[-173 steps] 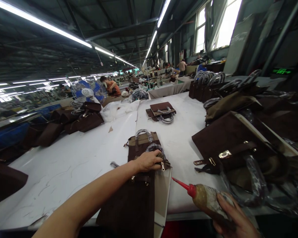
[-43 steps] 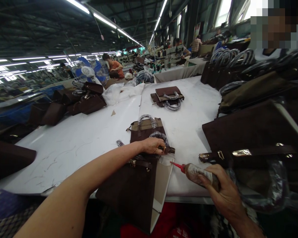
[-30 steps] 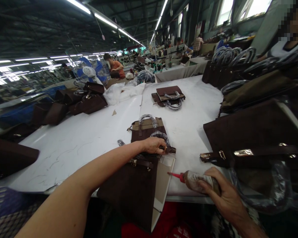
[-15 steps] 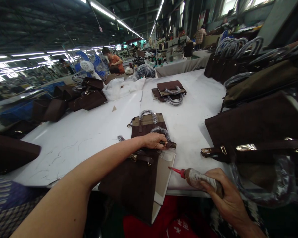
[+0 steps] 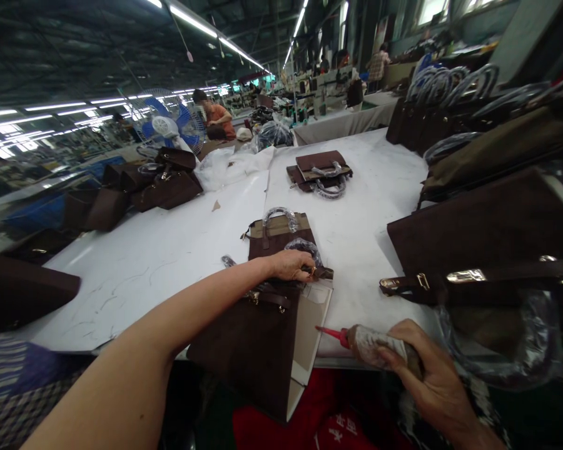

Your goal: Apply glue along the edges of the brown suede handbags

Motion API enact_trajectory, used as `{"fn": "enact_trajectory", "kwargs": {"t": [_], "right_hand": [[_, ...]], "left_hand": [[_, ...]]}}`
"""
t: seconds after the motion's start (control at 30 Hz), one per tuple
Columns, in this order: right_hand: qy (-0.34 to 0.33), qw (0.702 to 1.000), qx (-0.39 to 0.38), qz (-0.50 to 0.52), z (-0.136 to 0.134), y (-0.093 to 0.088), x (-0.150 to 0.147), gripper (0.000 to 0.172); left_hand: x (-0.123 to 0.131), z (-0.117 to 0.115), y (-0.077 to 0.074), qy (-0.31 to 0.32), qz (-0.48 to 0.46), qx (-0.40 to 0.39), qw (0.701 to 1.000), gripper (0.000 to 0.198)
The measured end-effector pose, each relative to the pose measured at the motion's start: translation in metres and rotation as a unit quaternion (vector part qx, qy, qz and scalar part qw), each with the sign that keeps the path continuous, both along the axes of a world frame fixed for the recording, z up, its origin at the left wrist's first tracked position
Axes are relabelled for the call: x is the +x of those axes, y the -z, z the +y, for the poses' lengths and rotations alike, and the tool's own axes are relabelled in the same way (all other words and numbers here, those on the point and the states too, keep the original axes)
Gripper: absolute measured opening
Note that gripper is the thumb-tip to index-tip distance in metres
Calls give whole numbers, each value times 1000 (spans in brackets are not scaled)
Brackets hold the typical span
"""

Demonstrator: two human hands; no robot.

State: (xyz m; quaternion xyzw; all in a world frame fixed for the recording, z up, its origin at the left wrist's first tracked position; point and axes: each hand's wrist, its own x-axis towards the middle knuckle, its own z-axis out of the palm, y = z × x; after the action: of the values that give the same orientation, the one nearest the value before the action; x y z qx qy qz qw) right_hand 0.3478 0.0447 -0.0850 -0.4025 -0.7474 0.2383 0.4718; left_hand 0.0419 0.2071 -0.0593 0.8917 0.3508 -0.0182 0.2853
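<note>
A dark brown handbag [image 5: 256, 340] lies flat in front of me, hanging over the near edge of the white table [image 5: 159, 262]. My left hand [image 5: 291, 265] presses down on its top, fingers closed around the plastic-wrapped handle and strap. A pale lining panel [image 5: 312, 328] shows along the bag's right side. My right hand [image 5: 429, 375] grips a glue bottle [image 5: 373, 345] with a red nozzle. The nozzle tip touches the panel's right edge.
Brown handbags are piled at the right [image 5: 488, 231], at the far left [image 5: 164, 184] and at the near left [image 5: 19, 290]. A flat bag [image 5: 321, 170] lies mid-table. A blue fan [image 5: 169, 125] and a seated person [image 5: 213, 119] are behind.
My right hand has brought the glue bottle left and down, so its red tip now meets the pale panel. The left hand has stayed on the bag's top.
</note>
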Motion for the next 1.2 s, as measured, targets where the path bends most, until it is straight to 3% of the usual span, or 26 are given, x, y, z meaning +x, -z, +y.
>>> {"fn": "enact_trajectory", "kwargs": {"t": [0.17, 0.3, 0.47, 0.6, 0.73, 0.8, 0.97, 1.1, 1.2], "right_hand": [[62, 998, 10, -1, -2, 1, 0, 6], [-18, 999, -40, -4, -8, 1, 0, 6], [19, 999, -32, 16, -22, 3, -3, 5], [-43, 997, -60, -3, -27, 2, -5, 6], [55, 998, -13, 7, -20, 4, -7, 6], [72, 997, -5, 7, -18, 5, -6, 7], [-13, 999, -51, -6, -22, 6, -4, 9], [51, 998, -42, 8, -23, 5, -6, 8], [5, 999, -51, 2, -27, 1, -7, 9]], "left_hand": [[-1, 1, 0, 6, -3, -5, 1000, 15], [-1, 2, 1, 11, -3, -8, 1000, 16], [0, 1, 0, 9, -5, -7, 1000, 13], [1, 0, -1, 6, -2, -5, 1000, 11], [1, -1, -1, 5, 1, 0, 1000, 10], [1, -1, -2, 4, 2, 3, 1000, 10], [2, -1, -2, 3, 4, 4, 1000, 10], [3, -1, -3, 4, 3, 1, 1000, 10], [3, -2, -5, 6, 2, -4, 1000, 11]]}}
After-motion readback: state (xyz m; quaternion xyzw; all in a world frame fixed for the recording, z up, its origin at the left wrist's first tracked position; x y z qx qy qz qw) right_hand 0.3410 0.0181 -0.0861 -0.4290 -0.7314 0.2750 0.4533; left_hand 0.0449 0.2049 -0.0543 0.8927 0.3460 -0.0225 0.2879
